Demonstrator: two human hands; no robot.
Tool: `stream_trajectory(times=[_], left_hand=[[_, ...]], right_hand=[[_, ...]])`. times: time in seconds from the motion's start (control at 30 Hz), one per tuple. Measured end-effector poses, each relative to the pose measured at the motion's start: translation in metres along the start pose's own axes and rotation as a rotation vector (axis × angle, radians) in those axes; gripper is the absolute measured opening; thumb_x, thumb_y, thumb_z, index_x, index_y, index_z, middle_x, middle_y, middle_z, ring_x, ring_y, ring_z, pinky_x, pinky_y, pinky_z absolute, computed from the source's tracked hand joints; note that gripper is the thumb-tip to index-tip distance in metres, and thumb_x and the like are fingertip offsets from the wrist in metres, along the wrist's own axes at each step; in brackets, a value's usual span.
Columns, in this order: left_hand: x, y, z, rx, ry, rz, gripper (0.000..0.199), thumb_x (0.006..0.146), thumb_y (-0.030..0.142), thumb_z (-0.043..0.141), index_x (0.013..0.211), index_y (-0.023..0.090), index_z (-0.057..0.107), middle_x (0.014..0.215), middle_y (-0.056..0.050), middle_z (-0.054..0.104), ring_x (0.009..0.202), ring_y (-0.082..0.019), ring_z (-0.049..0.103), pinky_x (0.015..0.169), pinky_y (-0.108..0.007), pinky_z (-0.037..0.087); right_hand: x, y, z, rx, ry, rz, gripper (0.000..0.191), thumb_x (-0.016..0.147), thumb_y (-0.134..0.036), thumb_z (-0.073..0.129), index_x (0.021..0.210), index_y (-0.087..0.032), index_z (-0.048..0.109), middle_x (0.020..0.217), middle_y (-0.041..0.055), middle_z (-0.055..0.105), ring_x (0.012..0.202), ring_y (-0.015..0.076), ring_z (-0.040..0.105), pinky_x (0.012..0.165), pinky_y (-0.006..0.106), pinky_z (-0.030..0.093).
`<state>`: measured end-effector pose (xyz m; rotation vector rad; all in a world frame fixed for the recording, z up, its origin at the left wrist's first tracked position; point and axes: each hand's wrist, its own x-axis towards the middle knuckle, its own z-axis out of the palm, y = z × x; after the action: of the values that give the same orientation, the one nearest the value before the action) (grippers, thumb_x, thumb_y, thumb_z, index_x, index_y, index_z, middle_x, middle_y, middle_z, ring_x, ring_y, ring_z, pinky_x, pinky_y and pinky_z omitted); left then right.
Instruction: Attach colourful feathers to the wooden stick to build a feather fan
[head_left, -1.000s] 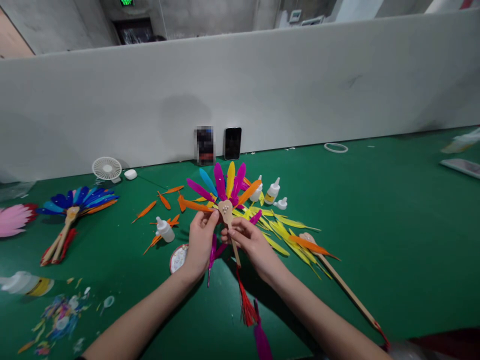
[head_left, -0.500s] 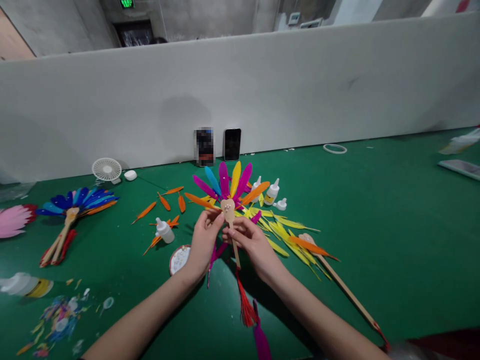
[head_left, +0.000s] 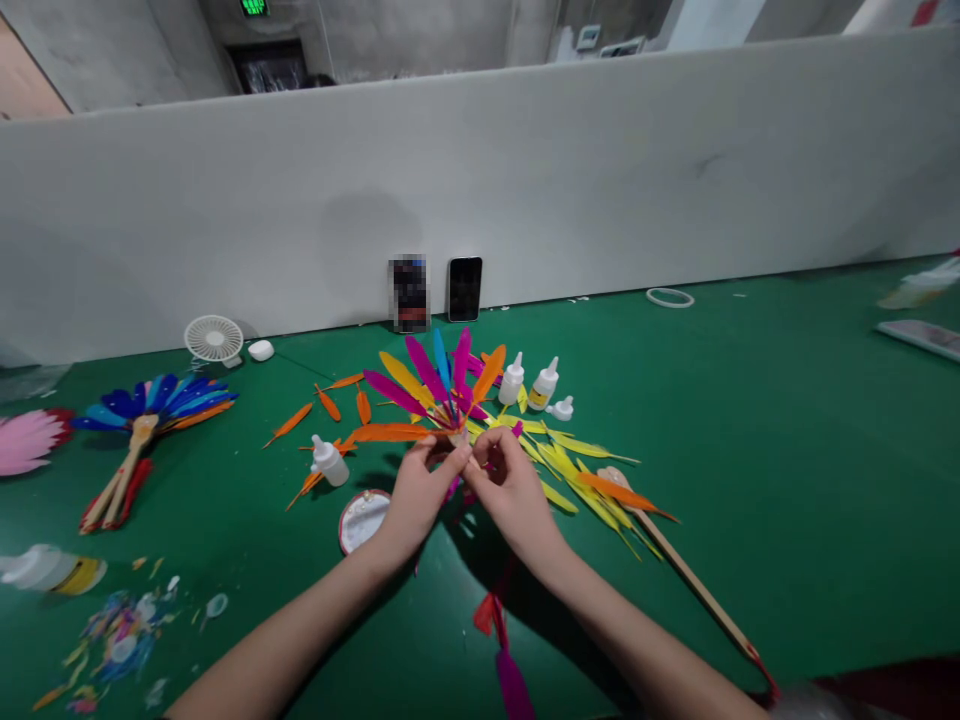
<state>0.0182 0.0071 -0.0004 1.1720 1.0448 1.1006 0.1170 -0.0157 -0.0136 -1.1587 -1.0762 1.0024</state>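
- Head view: the left hand (head_left: 417, 490) and right hand (head_left: 519, 495) meet at the feather fan (head_left: 426, 368), thumbs and fingers pinching its base; its feathers spread from nine to one o'clock above them.
- Red tassel (head_left: 485, 613): six o'clock of the fan.
- Round dish (head_left: 364, 518): eight o'clock, just beside the left wrist.
- Two white bottles (head_left: 511, 383): twelve to one o'clock of the right hand.
- Yellow feathers (head_left: 564, 462): two o'clock of it.
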Motion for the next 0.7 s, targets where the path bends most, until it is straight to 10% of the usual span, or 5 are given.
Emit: stream_trajectory(times=[0.27,0.43,0.7], left_hand=[[-0.001,0.005,0.001,-0.047,0.023,-0.110,0.023,0.057,0.034,0.069,0.067,0.014,0.062,0.059,0.001,0.061,0.053,-0.011,0.053,0.053,-0.024,0.042],[0.002,0.004,-0.001,0.000,-0.012,-0.027,0.018,0.059,0.029,0.068,0.069,0.015,0.063,0.069,-0.003,0.064,0.068,-0.015,0.059,0.068,-0.028,0.044],[0.012,0.020,-0.017,-0.077,0.305,0.235,0.037,0.065,0.035,0.065,0.098,0.021,0.053,0.092,-0.003,0.060,0.090,-0.015,0.057,0.081,-0.028,0.043]], right_hand=[[0.001,-0.005,0.001,0.429,-0.140,0.266,0.041,0.057,-0.022,0.061,0.094,-0.027,0.043,0.081,-0.0052,0.050,0.055,0.0086,0.049,0.053,0.024,0.039],[0.003,-0.008,-0.001,0.533,-0.123,0.368,0.035,0.059,-0.025,0.057,0.092,-0.024,0.046,0.059,-0.0079,0.046,0.047,0.0086,0.043,0.044,0.021,0.033],[0.006,-0.009,-0.002,0.468,-0.090,0.350,0.022,0.059,-0.029,0.061,0.076,-0.022,0.049,0.063,-0.0060,0.051,0.045,0.0068,0.042,0.040,0.021,0.028]])
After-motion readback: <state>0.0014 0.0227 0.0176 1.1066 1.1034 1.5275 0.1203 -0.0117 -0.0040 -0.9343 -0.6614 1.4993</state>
